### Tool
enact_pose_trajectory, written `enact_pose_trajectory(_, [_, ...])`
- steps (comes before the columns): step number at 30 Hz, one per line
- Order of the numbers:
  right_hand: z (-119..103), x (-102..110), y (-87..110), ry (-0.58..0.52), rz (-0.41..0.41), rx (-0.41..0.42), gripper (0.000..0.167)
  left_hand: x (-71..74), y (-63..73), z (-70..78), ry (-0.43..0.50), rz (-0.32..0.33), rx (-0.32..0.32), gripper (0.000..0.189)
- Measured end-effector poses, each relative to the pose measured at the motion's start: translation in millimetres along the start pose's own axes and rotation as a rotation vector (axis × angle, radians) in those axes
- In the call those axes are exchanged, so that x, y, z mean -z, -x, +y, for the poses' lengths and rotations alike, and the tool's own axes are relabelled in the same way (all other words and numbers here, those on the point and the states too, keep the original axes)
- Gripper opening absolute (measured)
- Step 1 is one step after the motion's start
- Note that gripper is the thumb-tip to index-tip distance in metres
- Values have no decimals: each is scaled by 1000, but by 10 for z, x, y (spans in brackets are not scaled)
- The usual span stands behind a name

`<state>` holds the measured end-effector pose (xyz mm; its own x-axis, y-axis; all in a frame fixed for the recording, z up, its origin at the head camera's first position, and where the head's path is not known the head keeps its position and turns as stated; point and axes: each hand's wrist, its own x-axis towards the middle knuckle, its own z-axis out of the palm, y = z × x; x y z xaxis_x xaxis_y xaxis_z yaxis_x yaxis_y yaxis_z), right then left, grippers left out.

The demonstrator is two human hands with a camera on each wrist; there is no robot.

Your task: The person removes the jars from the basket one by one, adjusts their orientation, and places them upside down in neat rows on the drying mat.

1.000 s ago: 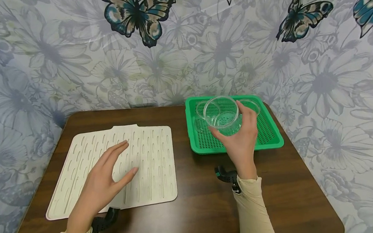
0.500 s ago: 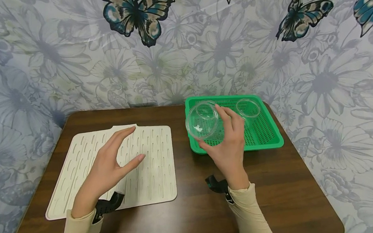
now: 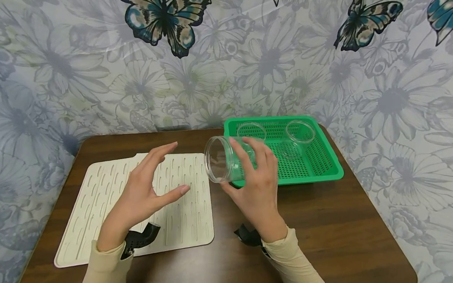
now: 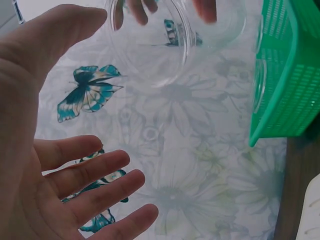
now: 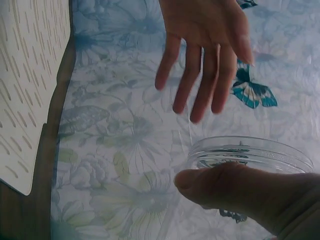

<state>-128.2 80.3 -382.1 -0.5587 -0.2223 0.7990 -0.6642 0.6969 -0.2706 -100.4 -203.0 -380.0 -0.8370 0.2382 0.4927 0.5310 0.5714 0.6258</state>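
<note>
A clear round container (image 3: 218,160) is tilted on its side in my right hand (image 3: 256,186), its rim turned to the left. Fingers and thumb grip it around the wall, between the green basket and the white mat. My left hand (image 3: 141,192) hovers over the cream-white ridged mat (image 3: 184,216), fingers spread and thumb apart, holding nothing. In the left wrist view the container's rim (image 4: 185,50) shows just beyond the left thumb. The right wrist view has my right thumb pressed along the container (image 5: 250,145), with the open left hand (image 5: 205,55) facing it.
A green perforated basket (image 3: 324,174) stands at the back right of the brown wooden table (image 3: 340,241). Two clear round containers (image 3: 301,132) sit inside it. Behind the table hangs a floral wall covering (image 3: 230,73) with butterflies.
My right hand has carried the clear container left out over the basket's edge, tipping it onto its side. My left hand has risen and shifted right toward it.
</note>
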Motion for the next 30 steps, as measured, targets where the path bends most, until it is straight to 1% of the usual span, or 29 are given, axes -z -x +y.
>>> enact_pose_trajectory(5, [-120, -69, 14, 12, -26, 43, 99, -35, -50, 39, 40, -24, -19, 104])
enact_pose_trajectory(9, [-208, -123, 32, 16, -57, 55, 99, -99, -105, 68, 71, -56, -26, 107])
enact_pose_trajectory(12, [-261, -151, 46, 19, -77, 60, 100, -151, -142, 82, 87, -67, -42, 108])
enact_pose_trajectory(17, [-322, -187, 65, 31, -83, 63, 99, -203, -166, 108, 122, -67, -61, 106])
enact_pose_trajectory(21, [-350, -203, 69, 41, -76, 66, 101, -231, -174, 116, 145, -65, -69, 104])
enact_pose_trajectory(25, [-356, -202, 69, 42, -75, 74, 102, -242, -180, 118, 142, -51, -77, 103])
enact_pose_trajectory(30, [-328, -194, 72, 22, -76, 105, 100, -218, -170, 130, 127, -41, -83, 103])
